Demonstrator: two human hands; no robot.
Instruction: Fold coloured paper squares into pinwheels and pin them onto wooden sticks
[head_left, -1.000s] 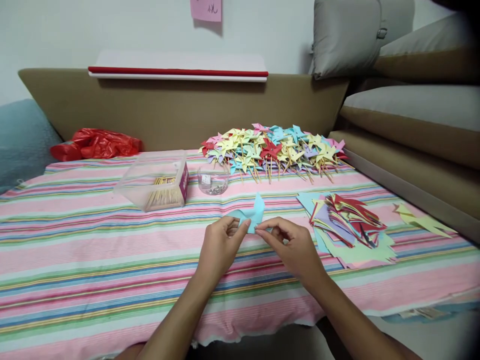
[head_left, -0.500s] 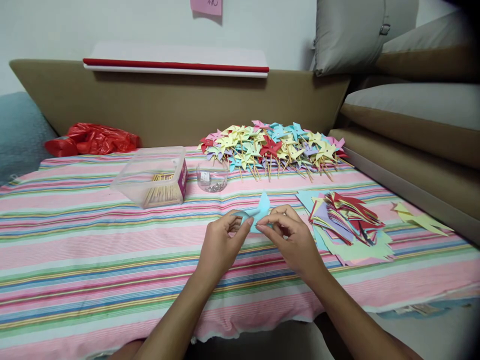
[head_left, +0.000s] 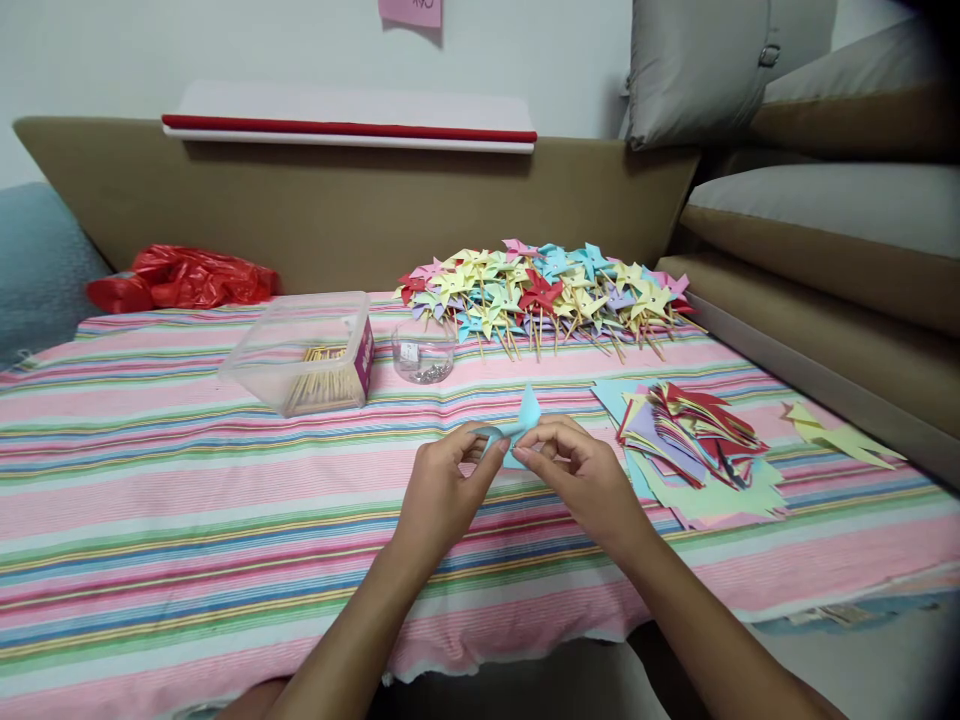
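A light blue paper pinwheel (head_left: 529, 412), partly folded, is held above the striped cloth between both hands. My left hand (head_left: 454, 478) pinches its left side, where one flap curls round under the fingers. On the other side my right hand (head_left: 576, 470) has thumb and forefinger closed at the paper's middle, the fingertips of both hands nearly meeting. One pointed blade stands up between them. Whether a small pin is in the right fingertips cannot be made out. Just right of this hand lies a pile of cut coloured paper (head_left: 697, 450).
Behind, a heap of finished pinwheels (head_left: 540, 290) on sticks lies across the cloth. A clear tub (head_left: 315, 360) with wooden sticks and a small round dish (head_left: 424, 358) with metal bits stand left of it. Red plastic (head_left: 195, 278) lies far left; cushions (head_left: 825, 210) rise at right.
The fingertips of both hands have drawn slightly closer over the pinwheel's middle, and the right fingers have curled in a little. Otherwise the view has shifted only slightly.
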